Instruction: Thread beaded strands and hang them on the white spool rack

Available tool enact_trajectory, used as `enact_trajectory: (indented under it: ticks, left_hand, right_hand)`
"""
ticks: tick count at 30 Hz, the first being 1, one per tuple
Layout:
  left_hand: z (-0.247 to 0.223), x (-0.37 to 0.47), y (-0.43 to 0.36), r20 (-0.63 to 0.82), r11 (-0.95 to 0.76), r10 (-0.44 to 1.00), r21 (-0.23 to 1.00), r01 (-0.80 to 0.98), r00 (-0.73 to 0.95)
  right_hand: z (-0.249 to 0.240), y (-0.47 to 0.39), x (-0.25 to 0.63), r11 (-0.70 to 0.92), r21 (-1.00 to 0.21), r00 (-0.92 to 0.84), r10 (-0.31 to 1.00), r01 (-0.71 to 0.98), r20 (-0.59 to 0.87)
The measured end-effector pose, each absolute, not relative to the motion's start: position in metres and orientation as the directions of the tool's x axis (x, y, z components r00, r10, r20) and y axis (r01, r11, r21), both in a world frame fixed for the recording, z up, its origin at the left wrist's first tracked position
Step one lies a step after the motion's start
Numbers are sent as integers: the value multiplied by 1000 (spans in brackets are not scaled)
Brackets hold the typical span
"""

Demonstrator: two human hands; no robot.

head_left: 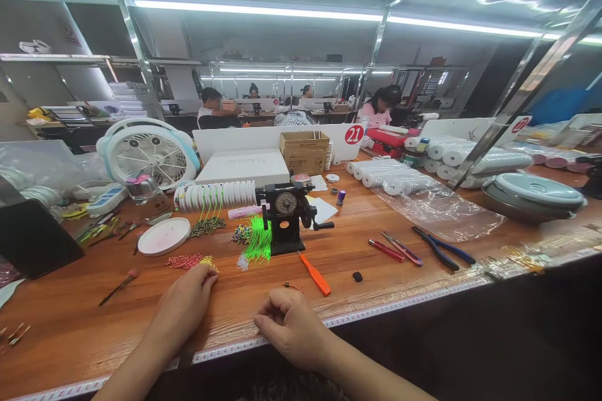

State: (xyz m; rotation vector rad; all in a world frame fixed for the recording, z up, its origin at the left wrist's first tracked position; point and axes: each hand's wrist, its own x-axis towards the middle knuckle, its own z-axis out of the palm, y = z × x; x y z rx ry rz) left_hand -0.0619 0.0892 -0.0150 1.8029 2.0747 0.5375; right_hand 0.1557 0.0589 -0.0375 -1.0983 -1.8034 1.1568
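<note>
My left hand (185, 304) rests on the wooden table, its fingers drawn together at a small pile of yellow bead-like pieces (207, 260). A pile of red pieces (184, 261) lies just beside it. Near the table's front edge my right hand (295, 326) is closed, fingers curled against the thumb; whatever it may hold is hidden. A small dark piece with a thin orange strand (290, 286) shows just behind its knuckles; I cannot tell whether the hand touches it. Beyond both hands stands a black hand-cranked winder (285, 216), with bright green threads (259, 239) beside it.
An orange-handled screwdriver (316, 274), a black cap (357, 277), a red cutter (386, 250) and blue-black pliers (442, 249) lie to the right. A white round lid (164, 237), a brush (117, 287) and a fan (149, 153) are leftward. Co-workers sit behind the white divider (235, 136).
</note>
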Motion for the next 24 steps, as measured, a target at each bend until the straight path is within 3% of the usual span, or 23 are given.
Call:
enact_trajectory:
  ticks: [5,11,16,24]
  left_hand:
    - [-15,-60,85,45,74,989,683,727,-144]
    - [-9,-31,71,-160,190,978,950,247,-137]
    - [-5,-7,60,-265,255,958,962,-94,-108]
    - [-5,4,52,-241,206,962,948,-241,-125]
  right_hand:
    - [-37,60,155,188,-958,-373,923,216,97]
    - [-29,65,152,-179,-969,-339,934,-172,-112]
    - [-23,60,145,-312,-851,-386,912,-422,-143]
    - [-12,54,139,-204,-884,-290,954,-421,-82]
